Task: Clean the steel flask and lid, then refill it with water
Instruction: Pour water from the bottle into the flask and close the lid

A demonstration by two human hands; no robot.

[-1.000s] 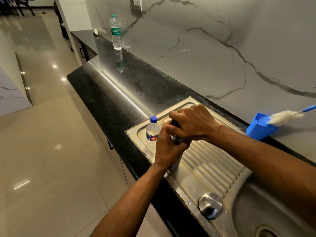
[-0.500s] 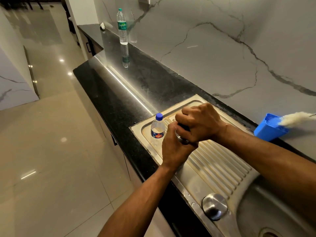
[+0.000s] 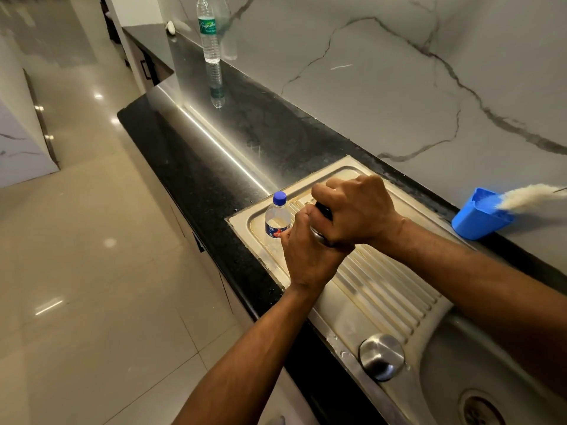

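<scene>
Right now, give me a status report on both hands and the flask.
Left hand grips steel flask body. Right hand clamps its dark lid, on the drainboard. Small water bottle stands close beside the left hand.

The tall bottle far off on the black counter has a green band around it. White curly letters are on the band, and they look like "Signature", but I cannot be sure of all the letters. There is tiny print under that word, too small to read.

The small bottle with the blue cap stands near, on the steel tray, just left of the hands. It has a blue label with red and white marks on it. A hand hides part of that label, and the letters are too blurry to read.
</scene>
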